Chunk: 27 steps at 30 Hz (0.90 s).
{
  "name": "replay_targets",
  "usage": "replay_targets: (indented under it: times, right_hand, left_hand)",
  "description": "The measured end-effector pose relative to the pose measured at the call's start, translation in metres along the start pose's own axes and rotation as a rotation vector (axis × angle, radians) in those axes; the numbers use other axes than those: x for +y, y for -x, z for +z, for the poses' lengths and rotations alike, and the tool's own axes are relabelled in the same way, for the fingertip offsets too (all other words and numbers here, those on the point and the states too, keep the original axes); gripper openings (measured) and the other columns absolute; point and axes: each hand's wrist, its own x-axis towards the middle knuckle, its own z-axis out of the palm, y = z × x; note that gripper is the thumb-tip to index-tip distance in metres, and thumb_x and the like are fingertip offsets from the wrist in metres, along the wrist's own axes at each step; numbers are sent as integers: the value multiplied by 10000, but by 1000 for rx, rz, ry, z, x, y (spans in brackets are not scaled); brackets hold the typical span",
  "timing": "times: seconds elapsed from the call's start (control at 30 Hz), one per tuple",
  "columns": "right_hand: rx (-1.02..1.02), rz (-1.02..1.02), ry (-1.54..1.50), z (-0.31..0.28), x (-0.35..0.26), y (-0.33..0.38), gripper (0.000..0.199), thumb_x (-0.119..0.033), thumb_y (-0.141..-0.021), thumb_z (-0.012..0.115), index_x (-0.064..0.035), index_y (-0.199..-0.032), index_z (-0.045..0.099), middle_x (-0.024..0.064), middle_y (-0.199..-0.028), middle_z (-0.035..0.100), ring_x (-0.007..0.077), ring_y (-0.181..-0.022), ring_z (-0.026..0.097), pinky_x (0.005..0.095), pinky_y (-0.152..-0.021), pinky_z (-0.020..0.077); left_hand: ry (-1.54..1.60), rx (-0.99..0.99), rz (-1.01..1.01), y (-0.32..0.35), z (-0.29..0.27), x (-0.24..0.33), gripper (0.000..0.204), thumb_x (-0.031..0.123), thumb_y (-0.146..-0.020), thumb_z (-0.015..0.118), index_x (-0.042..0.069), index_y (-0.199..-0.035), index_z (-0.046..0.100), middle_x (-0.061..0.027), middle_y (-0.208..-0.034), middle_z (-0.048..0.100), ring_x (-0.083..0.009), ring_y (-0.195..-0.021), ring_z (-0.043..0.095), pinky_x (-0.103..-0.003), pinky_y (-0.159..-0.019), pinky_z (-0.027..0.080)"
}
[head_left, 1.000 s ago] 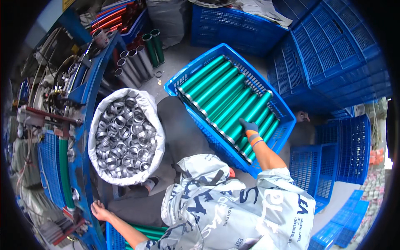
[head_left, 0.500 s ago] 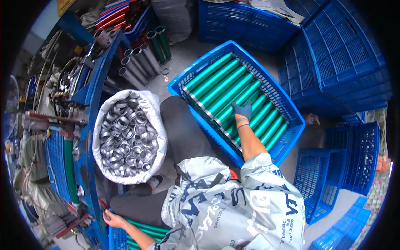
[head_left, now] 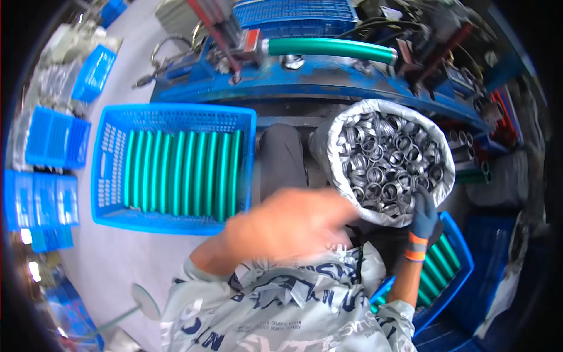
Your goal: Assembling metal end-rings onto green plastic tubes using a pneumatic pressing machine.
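Observation:
My bare left hand (head_left: 287,220) is in front of my body, left of the white sack, its fingers smeared by motion. My right hand (head_left: 426,216) wears a dark glove with an orange cuff. Its fingers stretch over the near right rim of the white sack (head_left: 333,154) and touch the metal rings (head_left: 387,161) heaped inside. No ring shows clearly lifted in them. A long green tube (head_left: 331,51) with metal ends lies across the blue machine bench (head_left: 234,91) ahead.
A blue crate (head_left: 173,226) with a row of green tubes (head_left: 185,170) stands at left. Another blue crate (head_left: 463,273) with green tubes is at my right, partly behind my arm. Stacked blue crates (head_left: 41,202) line the far left. Dark tubes (head_left: 463,146) stand beyond the sack.
My view has swung left to face the bench. My right hand has left the tubes in the crate and is now at the rings. My left hand has come up in front of me.

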Motion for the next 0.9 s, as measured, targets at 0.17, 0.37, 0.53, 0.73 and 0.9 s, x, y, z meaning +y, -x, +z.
replay_targets:
  times: [0.17, 0.37, 0.53, 0.73, 0.9]
  right_hand:
    - [-254, -177, 403, 138, -6, -21, 660, -288, -990, 839, -50, -1578, 652, 231, -1599, 634, 364, -1457, 631, 451, -1240, 473]
    - [-365, -92, 846, 159, 13, -18, 901, -610, -966, 774, -84, -1663, 555, 254, -1672, 561, 490, -1534, 520, 532, -1288, 391]
    - [-473, -301, 844, 164, 16, -33, 860, -525, -973, 817, -46, -1640, 562, 256, -1492, 707, 428, -1332, 705, 500, -1080, 571]
    - [-436, -52, 842, 168, 11, -21, 804, -516, -977, 818, -65, -1612, 619, 251, -1416, 746, 398, -1241, 767, 472, -1021, 601]
    - [-430, 5, 776, 187, 6, -27, 743, -496, -967, 814, -78, -1564, 673, 239, -1363, 780, 398, -1249, 769, 486, -1014, 601]
  left_hand:
    - [-501, 96, 387, 53, 6, 91, 406, 254, -853, 731, -43, -1130, 710, -154, -999, 717, -208, -767, 697, -332, -579, 540]
    - [-679, 141, 186, 73, -20, 73, 315, 218, -1110, 560, -69, -1149, 685, -446, -1276, 741, -296, -878, 771, -390, -652, 659]
    - [-621, 101, 395, 77, -16, 59, 431, 368, -1194, 526, -37, -1240, 666, -451, -1359, 692, -366, -1101, 834, -466, -624, 715]
    - [-13, 502, 248, 61, -19, -114, 319, 298, -908, 813, 35, -1074, 748, -141, -927, 757, -364, -890, 787, -519, -782, 624]
    - [-174, 1051, -822, 187, 17, -463, 670, 310, -971, 824, -1, -1531, 626, -287, -1499, 663, -460, -1402, 635, -518, -1208, 508]
